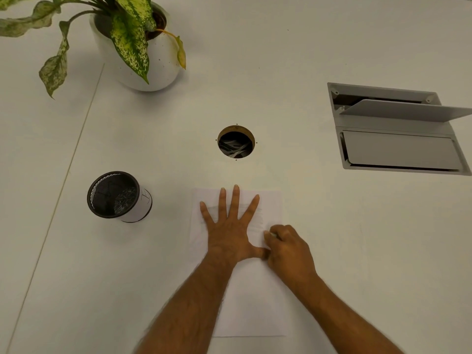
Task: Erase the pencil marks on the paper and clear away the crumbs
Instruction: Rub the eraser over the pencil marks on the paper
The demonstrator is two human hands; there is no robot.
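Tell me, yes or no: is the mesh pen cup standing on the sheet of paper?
No: the mesh pen cup stands on the bare table, apart from the paper and to its left.

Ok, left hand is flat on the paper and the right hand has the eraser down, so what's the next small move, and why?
Probably rub the eraser leftward in short strokes across the faint grey pencil marks beside it. The left hand is spread flat on the paper, pinning it, and the right hand pinches the eraser at the marks' right edge. Marks remain visible between the fingers, so erasing looks unfinished.
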